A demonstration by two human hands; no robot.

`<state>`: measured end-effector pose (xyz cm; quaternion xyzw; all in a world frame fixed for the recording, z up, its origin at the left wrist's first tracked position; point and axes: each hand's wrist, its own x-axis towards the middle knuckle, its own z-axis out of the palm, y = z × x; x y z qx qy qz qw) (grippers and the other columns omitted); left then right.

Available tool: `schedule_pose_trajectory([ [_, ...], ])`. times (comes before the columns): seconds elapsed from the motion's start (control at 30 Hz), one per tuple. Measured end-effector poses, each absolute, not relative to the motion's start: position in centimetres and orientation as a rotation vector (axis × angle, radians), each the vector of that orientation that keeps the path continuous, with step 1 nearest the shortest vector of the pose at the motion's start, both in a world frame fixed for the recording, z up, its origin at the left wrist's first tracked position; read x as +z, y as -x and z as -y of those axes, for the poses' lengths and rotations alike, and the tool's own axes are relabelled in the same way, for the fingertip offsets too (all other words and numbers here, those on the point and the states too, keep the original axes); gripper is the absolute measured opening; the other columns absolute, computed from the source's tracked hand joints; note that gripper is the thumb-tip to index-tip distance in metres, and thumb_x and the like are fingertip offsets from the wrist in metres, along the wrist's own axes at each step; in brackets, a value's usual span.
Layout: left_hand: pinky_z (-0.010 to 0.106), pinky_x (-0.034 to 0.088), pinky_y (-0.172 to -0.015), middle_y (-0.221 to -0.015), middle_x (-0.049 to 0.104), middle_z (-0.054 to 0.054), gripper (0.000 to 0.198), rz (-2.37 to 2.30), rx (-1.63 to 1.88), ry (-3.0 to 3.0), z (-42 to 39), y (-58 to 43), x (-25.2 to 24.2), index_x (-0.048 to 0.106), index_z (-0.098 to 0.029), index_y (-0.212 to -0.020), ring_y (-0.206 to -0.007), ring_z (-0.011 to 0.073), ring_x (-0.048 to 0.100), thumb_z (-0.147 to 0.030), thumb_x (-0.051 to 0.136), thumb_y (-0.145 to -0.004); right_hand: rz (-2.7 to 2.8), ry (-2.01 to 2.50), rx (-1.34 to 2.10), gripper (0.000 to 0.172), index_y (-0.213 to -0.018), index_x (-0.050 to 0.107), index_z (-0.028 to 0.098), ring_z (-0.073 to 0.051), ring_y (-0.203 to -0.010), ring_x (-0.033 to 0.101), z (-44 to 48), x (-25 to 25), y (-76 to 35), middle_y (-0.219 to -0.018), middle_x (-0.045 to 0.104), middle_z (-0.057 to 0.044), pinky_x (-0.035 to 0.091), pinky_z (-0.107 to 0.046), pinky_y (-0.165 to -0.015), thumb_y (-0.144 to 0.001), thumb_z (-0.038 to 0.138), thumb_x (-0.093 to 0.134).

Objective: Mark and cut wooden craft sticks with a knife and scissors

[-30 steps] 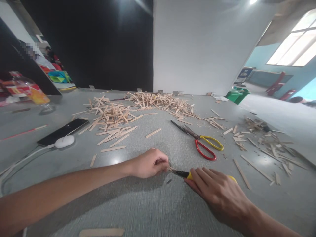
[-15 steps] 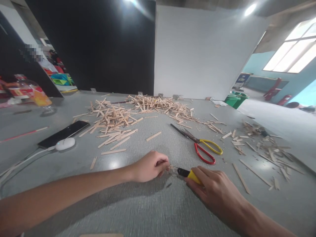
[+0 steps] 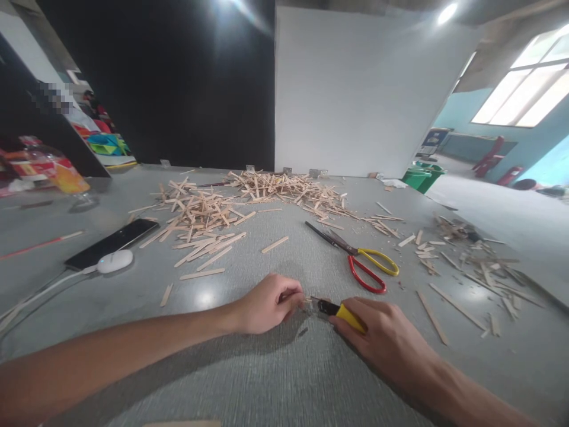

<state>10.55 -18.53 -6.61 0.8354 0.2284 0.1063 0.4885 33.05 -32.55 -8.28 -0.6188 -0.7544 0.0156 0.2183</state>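
My left hand [image 3: 272, 303] is closed in a pinch around a small piece of wooden stick [image 3: 307, 300], whose end shows just past the fingertips. Wrapped around a yellow-and-black utility knife [image 3: 349, 318] is my right hand [image 3: 383, 333]. The knife's thin tip points left and meets or nearly meets the stick's end; exact contact is too small to make out. Beyond my right hand lie scissors [image 3: 355, 255] with one red and one yellow handle. A single stick [image 3: 275, 244] rests on the grey table [image 3: 267, 379] beyond my left hand.
Wooden sticks [image 3: 200, 207] are heaped toward the back. Cut pieces and scraps [image 3: 489, 267] lie scattered on the right. On the left are a phone [image 3: 111, 243], a white corded device [image 3: 114, 261] and a bottle [image 3: 66, 175]. Black and white panels [image 3: 355, 89] stand behind the table.
The camera view has shifted slightly, moving the whole scene a little to the left. My hands keep nearly the same pose, and the knife stays close to the stick's end.
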Motion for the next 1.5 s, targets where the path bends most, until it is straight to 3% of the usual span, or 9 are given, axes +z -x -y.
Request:
schedule_pose_trajectory([
  [0.1, 0.020, 0.035, -0.053, -0.056, 0.054, -0.003, 0.035, -0.561, 0.267, -2.034, 18.5, -10.5, -6.7, 0.060, -0.016, -0.077, -0.050, 0.0099, 0.047, -0.035, 0.049, -0.104, 2.101, 1.701, -0.051, 0.036, -0.075, 0.054, 0.023, -0.015, -0.051, 0.050, 32.5, -8.5, -32.9, -0.064, 0.058, 0.002, 0.028, -0.032, -0.054, -0.106, 0.042, 0.053],
  [0.33, 0.021, 0.035, -0.052, -0.057, 0.054, -0.003, 0.034, -0.565, 0.288, -2.029, 18.7, -10.6, -6.7, 0.061, -0.016, -0.078, -0.050, 0.0100, 0.046, -0.034, 0.049, -0.104, 2.063, 1.720, 0.075, 0.036, -0.073, 0.053, 0.023, -0.014, -0.055, 0.053, 32.1, -8.3, -33.2, -0.064, 0.058, 0.003, 0.032, -0.029, -0.055, -0.104, 0.042, 0.058],
  [0.57, 0.020, 0.034, -0.051, -0.058, 0.056, -0.002, 0.035, -0.543, 0.303, -2.034, 18.8, -10.5, -6.9, 0.060, -0.016, -0.079, -0.051, 0.0099, 0.047, -0.037, 0.049, -0.104, 2.166, 1.578, -0.364, 0.040, -0.080, 0.057, 0.021, -0.016, -0.048, 0.054, 32.6, -9.2, -32.6, -0.063, 0.059, 0.002, 0.027, -0.035, -0.053, -0.112, 0.040, 0.042],
  [0.77, 0.020, 0.033, -0.051, -0.058, 0.055, -0.002, 0.039, -0.541, 0.318, -2.032, 19.0, -10.6, -6.8, 0.061, -0.016, -0.079, -0.051, 0.0100, 0.047, -0.042, 0.050, -0.104, 2.111, 1.625, -0.191, 0.044, -0.075, 0.054, 0.022, -0.014, -0.048, 0.052, 32.4, -9.0, -32.7, -0.061, 0.059, 0.003, 0.029, -0.032, -0.052, -0.110, 0.047, 0.044],
  [0.93, 0.020, 0.033, -0.051, -0.058, 0.055, -0.001, 0.041, -0.545, 0.331, -2.031, 19.0, -10.5, -7.1, 0.059, -0.016, -0.078, -0.050, 0.0099, 0.046, -0.045, 0.047, -0.105, 2.115, 1.604, -0.335, 0.044, -0.077, 0.056, 0.022, -0.015, -0.048, 0.053, 32.4, -9.0, -32.2, -0.061, 0.059, 0.002, 0.027, -0.035, -0.053, -0.112, 0.042, 0.040],
  [1.1, 0.020, 0.033, -0.051, -0.057, 0.055, -0.002, 0.041, -0.542, 0.352, -2.021, 19.0, -10.5, -7.3, 0.059, -0.016, -0.077, -0.050, 0.0100, 0.045, -0.045, 0.048, -0.105, 2.046, 1.677, -0.122, 0.045, -0.073, 0.053, 0.023, -0.014, -0.048, 0.051, 32.3, -9.0, -32.2, -0.060, 0.059, 0.003, 0.029, -0.030, -0.051, -0.108, 0.051, 0.047],
  [1.3, 0.020, 0.033, -0.050, -0.058, 0.055, -0.002, 0.040, -0.538, 0.333, -1.977, 19.0, -10.6, -7.0, 0.060, -0.016, -0.079, -0.050, 0.0103, 0.045, -0.047, 0.051, -0.104, 2.098, 1.608, -0.237, 0.046, -0.075, 0.057, 0.021, -0.014, -0.047, 0.050, 32.1, -8.8, -32.5, -0.060, 0.060, 0.001, 0.029, -0.032, -0.052, -0.110, 0.047, 0.042],
  [1.5, 0.021, 0.038, -0.050, -0.069, 0.062, 0.000, 0.049, -0.486, 0.220, -1.881, 18.3, -10.6, -6.9, 0.064, -0.015, -0.098, -0.048, 0.0096, 0.050, -0.054, 0.036, -0.109, 1.999, 1.737, -0.035, 0.038, -0.075, 0.056, 0.023, -0.015, -0.055, 0.054, 31.8, -7.6, -32.8, -0.065, 0.061, 0.001, 0.034, -0.030, -0.054, -0.105, 0.046, 0.055],
])
